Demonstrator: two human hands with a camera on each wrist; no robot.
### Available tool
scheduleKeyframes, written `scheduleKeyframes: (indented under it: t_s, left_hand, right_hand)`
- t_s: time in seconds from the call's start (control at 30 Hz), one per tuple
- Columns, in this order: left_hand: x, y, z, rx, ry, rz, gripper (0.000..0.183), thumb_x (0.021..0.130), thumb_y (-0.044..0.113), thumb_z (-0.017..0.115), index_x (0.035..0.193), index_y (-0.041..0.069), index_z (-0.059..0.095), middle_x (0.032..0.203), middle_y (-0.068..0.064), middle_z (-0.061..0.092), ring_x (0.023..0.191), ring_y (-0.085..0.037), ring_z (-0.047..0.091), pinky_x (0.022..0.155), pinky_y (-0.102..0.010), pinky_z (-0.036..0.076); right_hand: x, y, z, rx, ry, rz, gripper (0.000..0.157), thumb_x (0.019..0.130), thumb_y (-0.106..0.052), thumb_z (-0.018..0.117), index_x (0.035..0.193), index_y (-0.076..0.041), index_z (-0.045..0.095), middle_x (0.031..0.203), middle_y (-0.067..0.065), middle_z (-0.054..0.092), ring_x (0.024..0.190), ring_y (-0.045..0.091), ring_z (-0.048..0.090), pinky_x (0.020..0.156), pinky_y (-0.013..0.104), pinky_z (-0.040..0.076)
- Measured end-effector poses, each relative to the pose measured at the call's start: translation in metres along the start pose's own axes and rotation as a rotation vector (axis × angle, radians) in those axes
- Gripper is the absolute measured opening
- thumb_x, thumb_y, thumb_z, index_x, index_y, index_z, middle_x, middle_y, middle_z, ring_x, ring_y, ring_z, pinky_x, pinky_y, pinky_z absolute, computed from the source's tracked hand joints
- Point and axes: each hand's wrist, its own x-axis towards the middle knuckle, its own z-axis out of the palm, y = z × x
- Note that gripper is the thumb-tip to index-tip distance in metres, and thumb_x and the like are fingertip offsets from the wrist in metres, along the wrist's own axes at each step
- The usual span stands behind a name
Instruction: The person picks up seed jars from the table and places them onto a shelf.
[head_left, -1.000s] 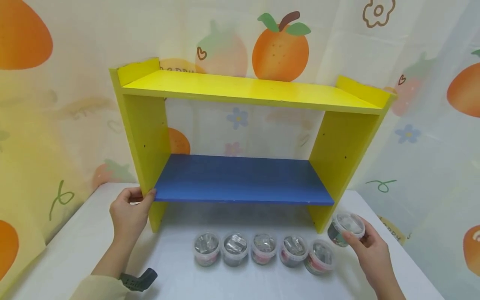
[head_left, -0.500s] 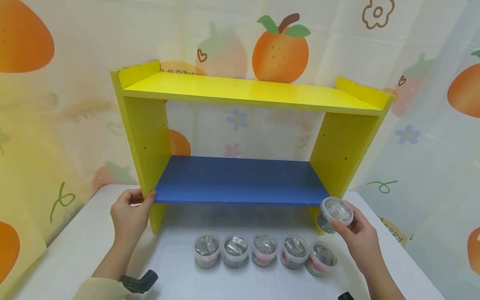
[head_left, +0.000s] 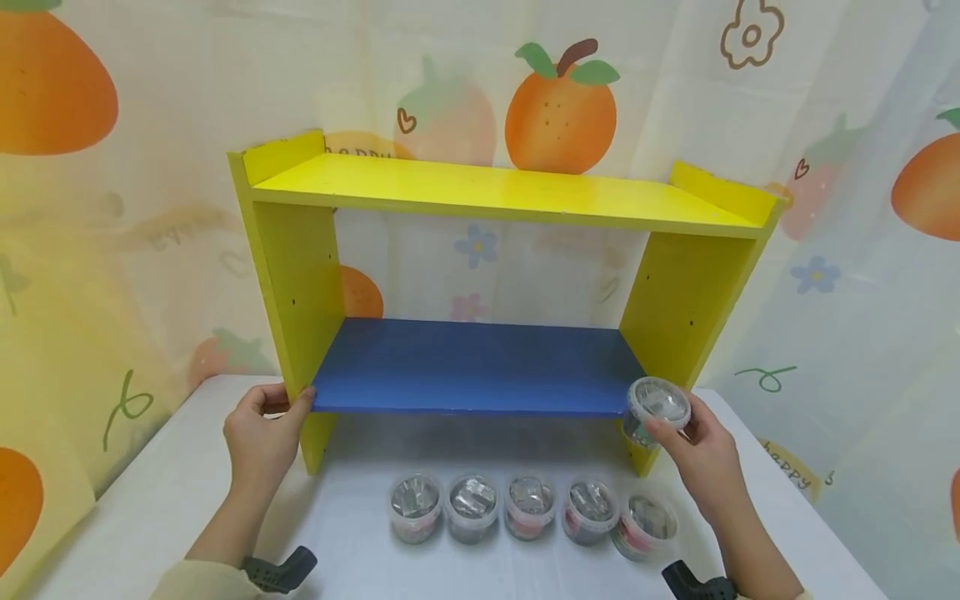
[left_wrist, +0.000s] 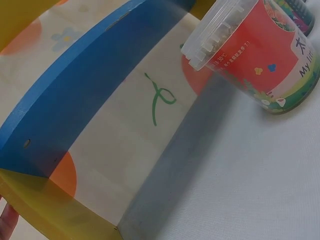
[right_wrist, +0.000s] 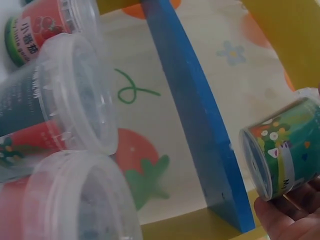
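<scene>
A yellow shelf unit (head_left: pixel 510 183) with a blue middle board (head_left: pixel 480 367) stands on the white table. My left hand (head_left: pixel 262 437) grips the edge of its left side panel, thumb in front near the board's corner and fingers behind. In my right hand (head_left: pixel 705 458) is a small round plastic tub (head_left: pixel 656 404) with a clear lid, held by the side. It overlaps the right front corner of the blue board in the head view. The right wrist view shows this tub's green printed label (right_wrist: pixel 290 147) with the fingers under it.
Several similar lidded tubs (head_left: pixel 472 508) stand in a row on the white table (head_left: pixel 360 575), in front of the shelf. The rightmost tub (head_left: pixel 645 525) sits slightly nearer the right hand. A fruit-printed curtain (head_left: pixel 150 208) hangs behind.
My right hand has lifted the tub and carried it left, from beside the right panel to the blue board's right front corner. My left hand keeps its grip on the panel.
</scene>
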Motion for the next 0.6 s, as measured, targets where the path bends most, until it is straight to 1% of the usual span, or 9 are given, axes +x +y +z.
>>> scheduleKeyframes:
  t_s: [0.03, 0.2, 0.27, 0.43, 0.6]
  left_hand:
    - [0.0, 0.0, 0.0, 0.0, 0.0, -0.002, 0.033, 0.08, 0.035, 0.073, 0.092, 0.007, 0.064, 0.085, -0.001, 0.062, 0.077, -0.01, 0.053, 0.054, -0.011, 0.046]
    - [-0.001, -0.001, 0.0, 0.003, -0.001, -0.003, 0.033, 0.08, 0.036, 0.073, 0.092, 0.006, 0.064, 0.085, -0.002, 0.062, 0.078, -0.01, 0.052, 0.054, -0.011, 0.046]
    - [-0.001, -0.001, 0.0, 0.006, -0.001, -0.006, 0.033, 0.08, 0.036, 0.073, 0.092, 0.006, 0.064, 0.085, -0.002, 0.062, 0.078, -0.01, 0.052, 0.054, -0.011, 0.045]
    - [-0.002, -0.001, 0.0, 0.011, -0.001, -0.014, 0.034, 0.08, 0.036, 0.073, 0.093, 0.007, 0.064, 0.086, -0.001, 0.062, 0.077, -0.009, 0.053, 0.054, -0.011, 0.046]
    - [-0.001, 0.001, 0.0, 0.008, 0.002, 0.0, 0.033, 0.081, 0.035, 0.073, 0.093, 0.006, 0.064, 0.087, -0.002, 0.063, 0.077, -0.008, 0.053, 0.055, -0.01, 0.046]
  right_hand:
    - [0.001, 0.0, 0.0, -0.001, 0.004, -0.001, 0.075, 0.086, -0.054, 0.058, 0.146, -0.017, 0.032, 0.143, 0.009, 0.044, 0.129, 0.029, 0.044, 0.096, 0.036, 0.041]
    - [0.008, -0.002, 0.004, 0.002, 0.013, 0.009, 0.08, 0.084, -0.057, 0.059, 0.147, -0.018, 0.03, 0.146, 0.009, 0.04, 0.133, 0.032, 0.039, 0.1, 0.049, 0.039]
    - [0.012, -0.004, 0.005, 0.002, 0.008, 0.015, 0.081, 0.083, -0.059, 0.058, 0.147, -0.018, 0.028, 0.148, 0.009, 0.038, 0.135, 0.033, 0.037, 0.101, 0.051, 0.038]
    - [0.019, -0.008, 0.007, 0.009, -0.009, 0.013, 0.084, 0.083, -0.06, 0.056, 0.148, -0.016, 0.025, 0.149, 0.011, 0.035, 0.136, 0.034, 0.035, 0.102, 0.05, 0.037]
    - [0.023, -0.012, 0.01, 0.01, -0.021, 0.011, 0.086, 0.083, -0.06, 0.056, 0.148, -0.013, 0.025, 0.148, 0.013, 0.036, 0.135, 0.034, 0.036, 0.103, 0.049, 0.037]
